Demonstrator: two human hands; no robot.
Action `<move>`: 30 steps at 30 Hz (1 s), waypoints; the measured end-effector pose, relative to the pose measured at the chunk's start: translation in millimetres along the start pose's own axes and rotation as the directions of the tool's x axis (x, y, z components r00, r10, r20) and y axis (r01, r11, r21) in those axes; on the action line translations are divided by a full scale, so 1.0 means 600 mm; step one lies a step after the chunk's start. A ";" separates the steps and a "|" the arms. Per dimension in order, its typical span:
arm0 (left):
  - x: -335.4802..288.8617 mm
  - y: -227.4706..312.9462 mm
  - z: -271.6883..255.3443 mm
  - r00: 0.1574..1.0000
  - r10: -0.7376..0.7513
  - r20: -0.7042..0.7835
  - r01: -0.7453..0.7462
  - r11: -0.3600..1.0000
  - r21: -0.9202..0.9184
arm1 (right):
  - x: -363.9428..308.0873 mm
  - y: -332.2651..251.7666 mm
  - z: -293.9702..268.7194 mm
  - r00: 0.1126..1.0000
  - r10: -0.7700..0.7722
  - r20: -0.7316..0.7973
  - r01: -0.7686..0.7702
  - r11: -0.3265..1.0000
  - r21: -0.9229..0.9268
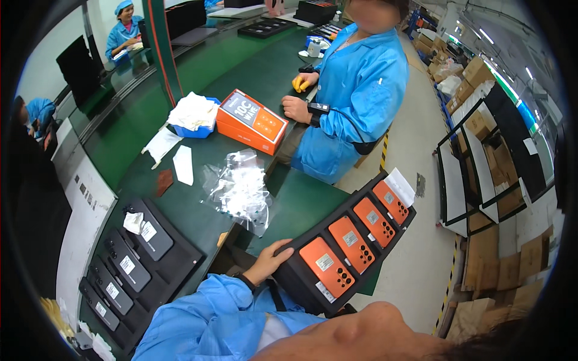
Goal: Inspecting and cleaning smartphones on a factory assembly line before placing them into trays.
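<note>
My left hand (268, 262) grips the near left edge of a black foam tray (379, 265), its fingers out of sight behind the rim. Several orange phones (326, 265) lie back side up in a row in the tray's slots, with white labels on their backs and black camera lenses. A white paper slip (400, 186) sticks out at the tray's far end. The tray is held tilted in front of me, partly over the green table (307, 201). My right hand does not show.
At left lies another black tray (186, 263) of dark phones. Clear plastic bags (241, 189), an orange box (250, 123) and a blue bin (198, 129) of white cloths occupy the table. Across it stands a co-worker (361, 90) in blue. Racks with cartons (481, 126) line the right.
</note>
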State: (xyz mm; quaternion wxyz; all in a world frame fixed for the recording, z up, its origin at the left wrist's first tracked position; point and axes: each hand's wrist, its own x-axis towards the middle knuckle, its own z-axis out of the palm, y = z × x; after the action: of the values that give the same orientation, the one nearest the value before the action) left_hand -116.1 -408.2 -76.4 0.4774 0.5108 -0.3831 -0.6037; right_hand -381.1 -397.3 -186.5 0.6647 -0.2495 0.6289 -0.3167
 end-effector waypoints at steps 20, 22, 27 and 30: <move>0.036 -0.023 -0.055 0.917 0.293 -0.270 -0.100 0.826 0.555 | 0.100 0.033 0.105 0.942 -0.016 0.335 0.188 0.851 -0.490; 0.007 -0.032 -0.048 0.941 0.238 -0.239 -0.087 0.855 0.511 | 0.078 0.027 0.117 0.963 -0.038 0.265 0.142 0.911 -0.387; -0.043 -0.046 -0.021 0.970 0.161 -0.183 -0.053 0.871 0.489 | 0.047 0.026 0.131 0.973 -0.070 0.220 0.140 0.937 -0.321; -0.035 -0.040 -0.018 0.980 0.122 -0.157 -0.015 0.833 0.553 | 0.049 0.028 0.137 0.946 -0.209 0.248 0.307 0.826 -0.473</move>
State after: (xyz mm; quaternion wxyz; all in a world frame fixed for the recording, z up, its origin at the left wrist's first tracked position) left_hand -109.5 -381.3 -96.0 0.3661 0.6659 -0.5120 -0.4005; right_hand -297.4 -412.8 -211.9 0.5823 -0.5263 0.5854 -0.2034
